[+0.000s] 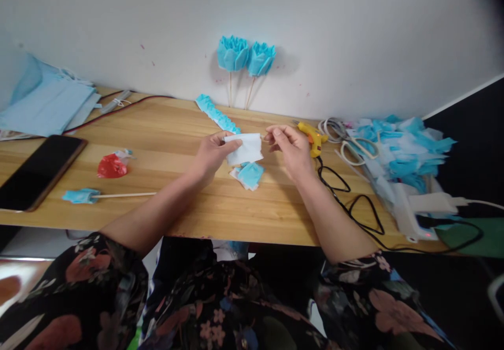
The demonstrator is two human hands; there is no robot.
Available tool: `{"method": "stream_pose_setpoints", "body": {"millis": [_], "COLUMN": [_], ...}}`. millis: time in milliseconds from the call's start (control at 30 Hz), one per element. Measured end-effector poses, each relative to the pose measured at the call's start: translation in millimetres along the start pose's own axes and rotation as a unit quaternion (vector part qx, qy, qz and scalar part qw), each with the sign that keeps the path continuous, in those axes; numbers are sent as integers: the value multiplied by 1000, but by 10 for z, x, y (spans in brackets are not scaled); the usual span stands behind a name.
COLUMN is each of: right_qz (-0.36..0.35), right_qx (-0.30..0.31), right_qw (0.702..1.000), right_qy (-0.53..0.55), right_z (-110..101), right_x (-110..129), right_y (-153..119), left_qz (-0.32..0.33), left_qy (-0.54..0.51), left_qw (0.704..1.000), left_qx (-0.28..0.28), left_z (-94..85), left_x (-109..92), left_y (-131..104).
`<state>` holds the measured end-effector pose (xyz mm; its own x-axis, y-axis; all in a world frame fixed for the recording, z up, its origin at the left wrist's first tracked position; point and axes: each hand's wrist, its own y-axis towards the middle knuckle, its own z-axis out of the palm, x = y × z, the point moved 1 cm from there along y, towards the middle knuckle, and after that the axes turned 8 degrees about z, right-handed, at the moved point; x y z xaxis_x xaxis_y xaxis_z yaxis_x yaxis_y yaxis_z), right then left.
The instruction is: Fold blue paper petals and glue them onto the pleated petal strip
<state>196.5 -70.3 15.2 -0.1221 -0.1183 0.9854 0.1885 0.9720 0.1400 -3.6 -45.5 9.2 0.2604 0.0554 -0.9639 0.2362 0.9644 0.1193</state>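
My left hand [212, 153] pinches a small white fabric piece [246, 149] by its left side, thumb on top. At the piece's right edge is my right hand [289, 148], its thumb and fingers closed together; whatever lies between them is too small to make out. Just below the fabric piece, several blue and white cut petals [250, 175] lie in a small pile. A pleated blue strip [216, 114] stretches behind my left hand. Two blue fabric flowers [232, 53] on thin sticks lean against the wall.
A yellow glue gun [313, 137] and scissors [359, 151] lie at right, near blue scraps [409, 145] and a power strip [411, 219]. Leftward are a phone [41, 171], a red bundle [113, 165], a blue bud on a stick [82, 196] and stacked masks [55, 98].
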Motion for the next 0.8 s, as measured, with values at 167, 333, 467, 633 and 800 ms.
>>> {"method": "stream_pose_setpoints", "body": {"millis": [167, 333, 467, 633, 800], "right_qz": [-38, -33, -21, -4, 0], "right_qx": [-6, 10, 23, 29, 32], "right_qw": [999, 998, 997, 996, 996], "right_qy": [-31, -61, -64, -80, -84], "right_z": [15, 34, 51, 64, 81], "right_x": [25, 10, -1, -59, -71], "right_y": [-35, -53, -54, -58, -63], "left_qz": [1, -1, -2, 2, -5], "left_qy": [3, 0, -1, 0, 0], "left_qw": [1000, 1000, 1000, 1000, 1000], "left_qx": [-5, -4, -2, 1, 5], "left_z": [1, 2, -2, -1, 8], "left_x": [6, -5, -2, 9, 17], "left_y": [-1, -10, -6, 1, 2]}}
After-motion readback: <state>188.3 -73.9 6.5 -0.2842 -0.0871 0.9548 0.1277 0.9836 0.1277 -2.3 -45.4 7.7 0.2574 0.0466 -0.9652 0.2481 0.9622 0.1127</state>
